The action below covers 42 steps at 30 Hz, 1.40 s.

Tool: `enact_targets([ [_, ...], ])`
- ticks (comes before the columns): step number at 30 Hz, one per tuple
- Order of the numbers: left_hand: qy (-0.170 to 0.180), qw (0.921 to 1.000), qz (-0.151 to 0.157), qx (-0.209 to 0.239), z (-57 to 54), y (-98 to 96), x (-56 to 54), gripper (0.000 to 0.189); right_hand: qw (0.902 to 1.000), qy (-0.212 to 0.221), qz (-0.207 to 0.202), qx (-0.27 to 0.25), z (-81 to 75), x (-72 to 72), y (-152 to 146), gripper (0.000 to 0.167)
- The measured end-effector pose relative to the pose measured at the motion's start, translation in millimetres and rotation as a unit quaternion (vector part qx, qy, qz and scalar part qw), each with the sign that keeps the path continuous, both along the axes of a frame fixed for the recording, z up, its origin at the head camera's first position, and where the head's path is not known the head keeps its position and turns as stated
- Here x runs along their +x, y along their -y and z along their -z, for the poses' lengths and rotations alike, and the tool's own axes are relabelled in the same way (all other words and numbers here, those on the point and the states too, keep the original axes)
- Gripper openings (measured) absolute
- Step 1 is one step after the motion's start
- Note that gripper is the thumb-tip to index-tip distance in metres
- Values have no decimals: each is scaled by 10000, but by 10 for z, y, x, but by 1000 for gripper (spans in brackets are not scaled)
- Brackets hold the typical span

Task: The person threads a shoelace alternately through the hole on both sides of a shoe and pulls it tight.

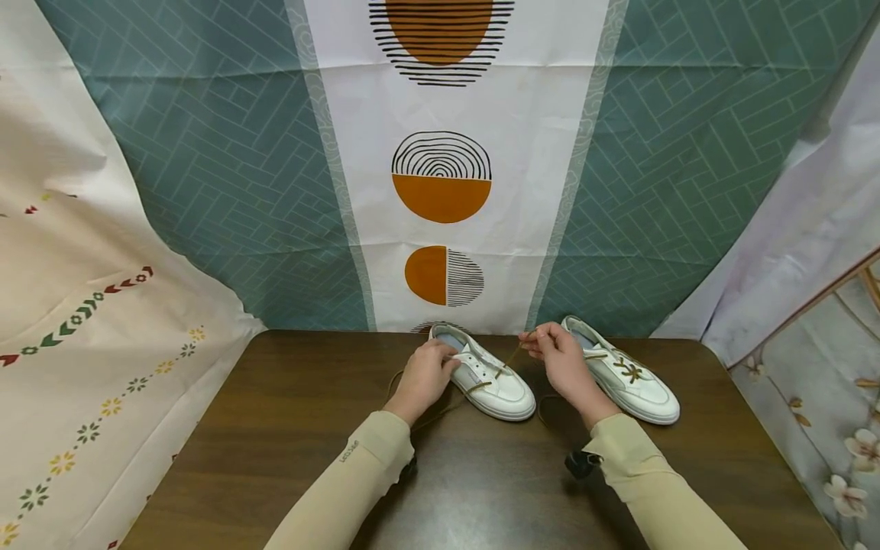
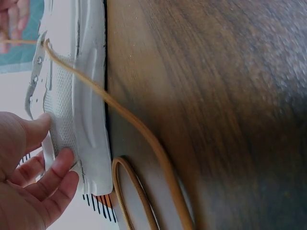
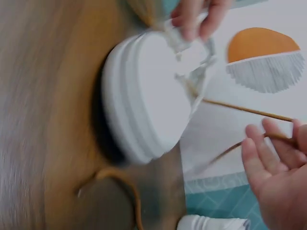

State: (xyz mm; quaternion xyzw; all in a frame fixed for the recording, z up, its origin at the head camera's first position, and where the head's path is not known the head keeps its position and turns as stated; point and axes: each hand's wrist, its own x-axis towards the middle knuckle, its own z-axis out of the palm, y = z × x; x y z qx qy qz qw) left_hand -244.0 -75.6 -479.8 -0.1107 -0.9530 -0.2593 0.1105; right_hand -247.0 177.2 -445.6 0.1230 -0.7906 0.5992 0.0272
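White low-cut shoe (image 1: 509, 399), lower centre of head frame: thin brown cord lace (image 3: 247, 110) through front eyelets, upper ones look bare. I'd call it early-stage lacing. Left hand (image 1: 426, 376) pinches shoe's side; right hand (image 1: 562, 360) pinches lace. Matching white shoe (image 1: 651, 397), lower right: laced.

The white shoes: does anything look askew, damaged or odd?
No damage is visible. One mismatch: the shoe at the left hand has empty eyelets, its brown lace threaded only near the toe and trailing onto the table, whereas the other shoe has crossed lacing. With the right hand holding the lace, it looks unfinished, not faulty.
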Motion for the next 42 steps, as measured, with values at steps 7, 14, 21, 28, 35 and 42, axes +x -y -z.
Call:
enact_targets([
  [7, -23, 10000, -32, 84, -13, 3, 9, 19, 9856, 325, -649, -1524, -142, 8, -39, 31],
  [14, -10, 9999, 47, 159, -4, 1, 18, 20, 9590, -305, -373, 2793, -41, 21, -55, 34],
  [21, 16, 10000, 46, 72, 13, 1, 6, 21, 9204, -363, -308, 3881, 76, 17, -85, 19],
  [28, 117, 9998, 22, 138, -10, 12, 19, 22, 9395, -648, 614, 3306, -43, -9, -181, 22],
  [35, 73, 9999, -17, 89, -21, 16, 12, 21, 9467, -592, 993, 3005, -64, -28, -259, 24],
  [42, 61, 9999, 25, 99, -9, 16, 14, 22, 9459, -507, 1064, 3023, -57, -42, -282, 21],
])
